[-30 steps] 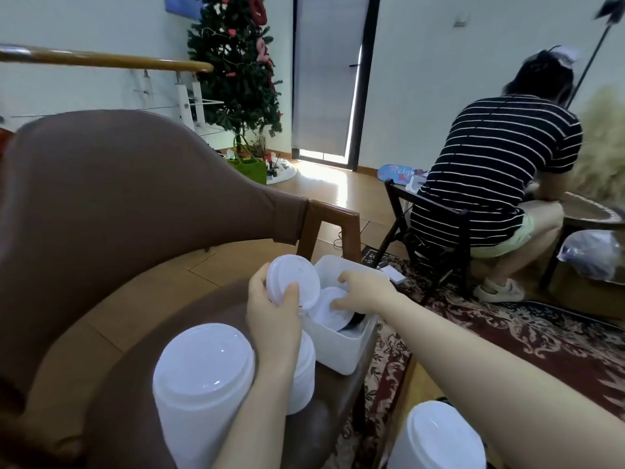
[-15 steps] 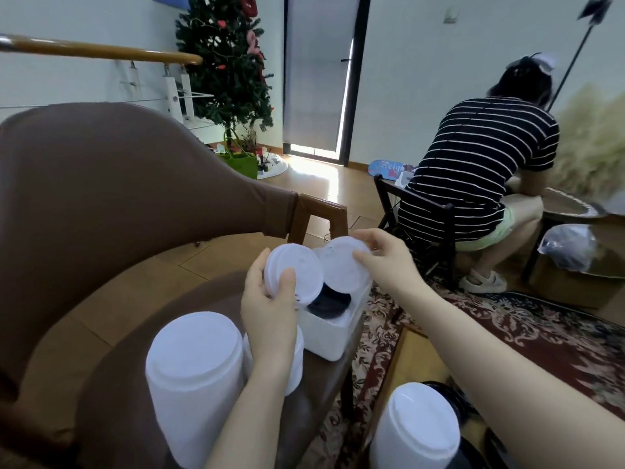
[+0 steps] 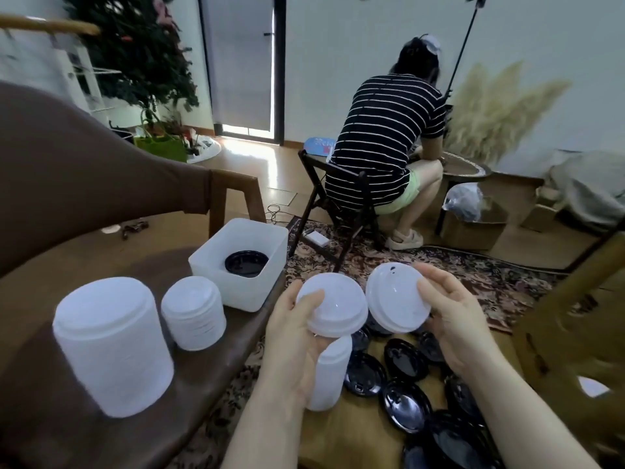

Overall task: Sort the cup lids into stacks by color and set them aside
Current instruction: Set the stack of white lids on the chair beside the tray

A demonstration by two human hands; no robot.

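The left hand [image 3: 297, 336] grips a white lid [image 3: 333, 304], thumb curled over its near edge and fingers underneath. The right hand [image 3: 453, 319] pinches a second white lid [image 3: 397, 302] by its right rim, thumb on top, the lid tilted toward the camera. The two lids sit side by side in the air, rims near each other; whether they touch cannot be told.

Directly below the left hand stands a short white stack [image 3: 329, 377] of lids on a low wooden surface. To its right, loose black lids [image 3: 402, 360] lie scattered across that surface, several overlapping.

On the brown desk [image 3: 203, 384] at left stand a tall white stack [image 3: 111, 346] nearest the camera and a smaller white stack [image 3: 192, 313] just beyond it. Behind those sits a white bin [image 3: 240, 262], with black lids [image 3: 246, 263] in its bottom.

A brown chair back [image 3: 84, 184] rises beyond the desk. Farther off, a person in a striped shirt [image 3: 385, 137] sits on a dark folding chair [image 3: 338, 211], back to the camera, on a patterned rug [image 3: 473, 275].
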